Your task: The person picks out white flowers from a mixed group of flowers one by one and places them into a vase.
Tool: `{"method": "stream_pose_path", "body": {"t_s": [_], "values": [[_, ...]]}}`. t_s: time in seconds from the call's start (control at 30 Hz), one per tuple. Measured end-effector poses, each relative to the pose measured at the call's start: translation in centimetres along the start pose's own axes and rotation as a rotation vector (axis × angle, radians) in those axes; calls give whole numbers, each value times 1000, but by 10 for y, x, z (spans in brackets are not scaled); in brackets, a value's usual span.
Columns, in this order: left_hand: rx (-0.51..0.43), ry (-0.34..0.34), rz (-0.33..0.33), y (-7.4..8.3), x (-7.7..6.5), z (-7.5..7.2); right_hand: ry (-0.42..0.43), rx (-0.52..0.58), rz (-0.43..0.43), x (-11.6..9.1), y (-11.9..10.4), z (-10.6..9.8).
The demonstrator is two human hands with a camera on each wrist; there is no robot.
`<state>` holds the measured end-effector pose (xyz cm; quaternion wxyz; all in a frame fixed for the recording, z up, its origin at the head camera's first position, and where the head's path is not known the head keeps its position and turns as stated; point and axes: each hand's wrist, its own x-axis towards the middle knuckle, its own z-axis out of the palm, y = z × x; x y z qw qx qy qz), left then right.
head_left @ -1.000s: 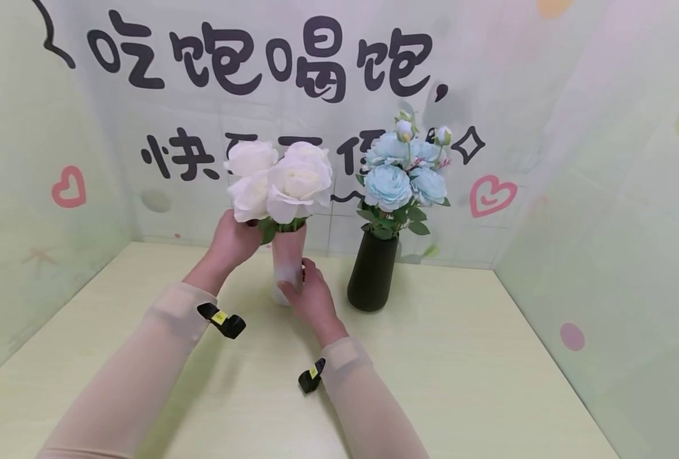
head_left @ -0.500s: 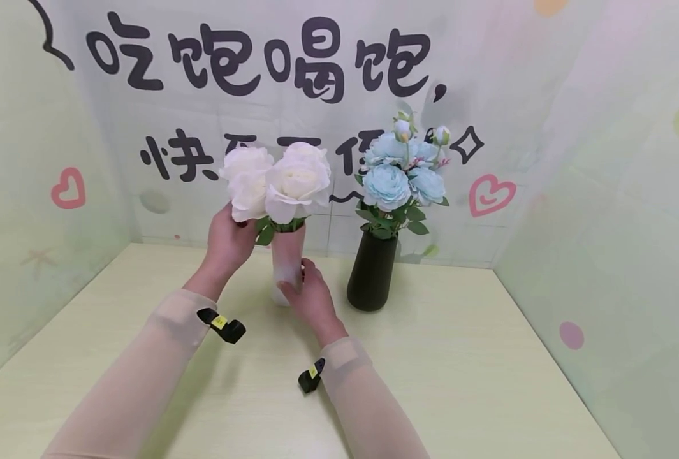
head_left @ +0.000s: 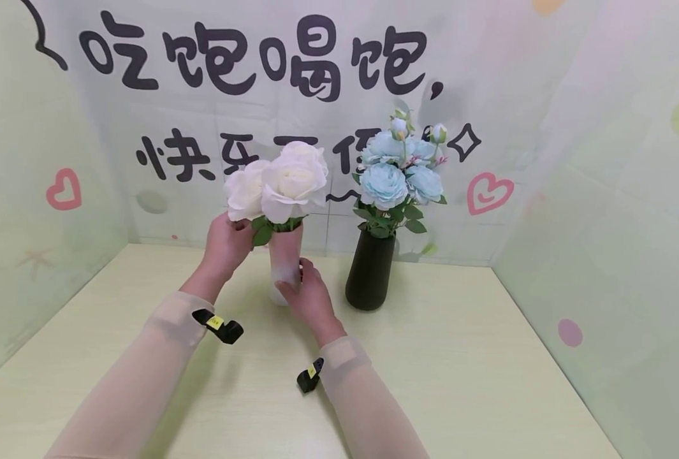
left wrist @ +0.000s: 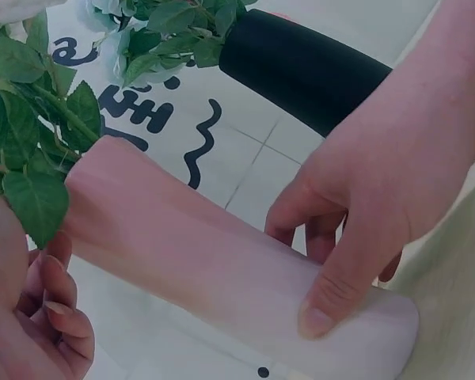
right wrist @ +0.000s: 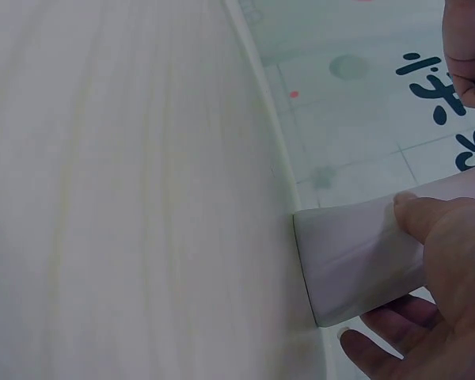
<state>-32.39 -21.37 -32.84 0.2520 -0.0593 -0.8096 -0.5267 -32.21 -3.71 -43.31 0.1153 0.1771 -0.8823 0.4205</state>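
Note:
White artificial roses (head_left: 294, 182) fill a slim pink-and-white vase (head_left: 285, 261) that stands on the table. My left hand (head_left: 228, 245) is under the leftmost bloom, its fingers curled at the stem and leaves; in the left wrist view the curled fingers (left wrist: 67, 317) show beside a green leaf (left wrist: 36, 204). What they pinch is partly hidden by the bloom. My right hand (head_left: 312, 296) grips the vase low down, thumb in front and fingers round the far side. The right wrist view shows the vase base (right wrist: 356, 257) at the tabletop within that grip.
To the right, a black vase (head_left: 370, 271) with light blue flowers (head_left: 386, 185) stands close by. The back wall (head_left: 161, 217) with large black lettering rises behind both vases. Side walls flank the pale wooden table (head_left: 459, 370).
The left white blooms have sunk and drawn together, showing more lettering behind them. My left hand has shifted slightly left and down; my right hand keeps its hold on the vase.

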Motion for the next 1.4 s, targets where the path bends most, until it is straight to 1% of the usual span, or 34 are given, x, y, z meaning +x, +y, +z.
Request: {"method": "stream_pose_path", "body": {"t_s": [0.2,0.27,0.37,0.53,0.77,0.97,1.07,1.17,1.27,1.37,1.4], "values": [[-120,-16,-74,-6,-6,-3,-4,-3,-9,-1,-2,-3],[-157,-27,-81,-7,-8,-3,-4,-8,-9,-1,-2,-4],[-184,-47,-99,-10,-10,-3,-1,-8,-5,-1,-1,-4],[-170,-83,-125,-17,-14,-4,2,-4,7,0,0,-3],[-128,-111,-123,-25,-24,-5,-7,16,8,-3,-1,-2],[-126,-132,-104,-24,-30,-3,-12,29,67,-8,-1,-8],[-86,-150,-84,-23,-35,-4,-7,53,78,-13,-2,-16],[-18,-182,-53,-21,-41,-6,-17,48,62,-22,-3,-27],[67,-215,-21,-19,-49,-7,-41,-24,38,-35,-5,-43],[183,-252,51,-16,-59,-8,-68,-127,-6,-49,-5,-64],[229,-265,86,-15,-64,-8,-76,-167,-23,-54,-5,-72]]}}
